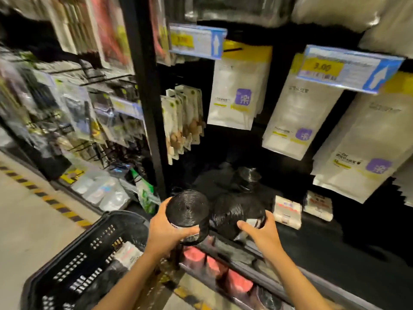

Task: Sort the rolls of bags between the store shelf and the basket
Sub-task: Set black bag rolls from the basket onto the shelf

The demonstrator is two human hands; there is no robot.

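My left hand (166, 229) grips a black roll of bags (187, 209) at the front edge of the dark store shelf (312, 245), its flat end facing me. My right hand (261, 231) wraps around a second black roll (234, 211) lying on the shelf just to the right; the two rolls nearly touch. More black rolls (244, 177) are piled further back on the shelf. The black plastic basket (89, 249) stands on the floor at lower left, below my left arm, with a white packet and dark items inside.
White packets (287, 211) sit on the shelf right of the rolls. Large white bag packs (237, 95) hang above, under blue price tags (348, 68). Red packs (237, 283) fill the shelf below. A black upright post (147, 97) divides racks of hanging goods.
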